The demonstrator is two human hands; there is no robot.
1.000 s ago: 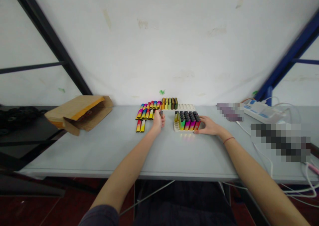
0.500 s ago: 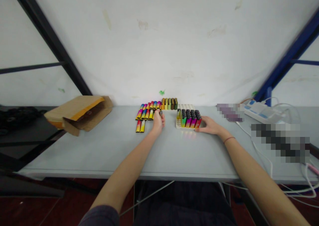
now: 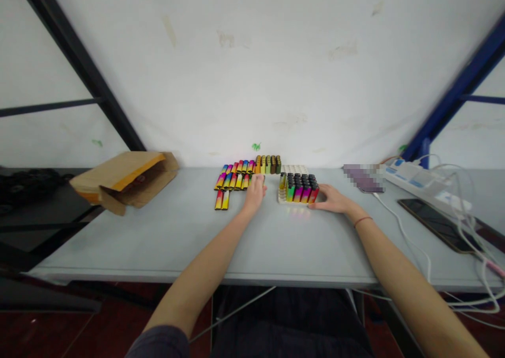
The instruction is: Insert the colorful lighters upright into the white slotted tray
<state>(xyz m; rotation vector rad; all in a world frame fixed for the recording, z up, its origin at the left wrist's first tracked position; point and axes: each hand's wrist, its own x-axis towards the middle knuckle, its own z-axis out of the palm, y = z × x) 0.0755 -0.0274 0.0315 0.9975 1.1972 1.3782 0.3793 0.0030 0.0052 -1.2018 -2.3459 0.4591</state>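
Note:
Several rainbow-coloured lighters (image 3: pixel 233 180) lie in rows on the grey table (image 3: pixel 158 237) near the wall. My left hand (image 3: pixel 255 194) rests at the right end of those rows with its fingers curled over a lighter. A white tray (image 3: pixel 298 188) holds several upright lighters with black caps. My right hand (image 3: pixel 330 198) lies against the tray's right side, fingers spread along it. A second group of upright lighters (image 3: pixel 268 163) stands behind, next to an empty white tray (image 3: pixel 295 169).
An open cardboard box (image 3: pixel 124 179) lies on its side at the table's left end. At the right are a white power strip (image 3: pixel 414 176) with cables, a dark phone (image 3: pixel 434 217) and a purple object. Dark metal frame bars stand on both sides.
My left hand shifted slightly right and lowered onto the lighters at the row's end. The tray under my right hand slid a little right and back a second ago, then stayed.

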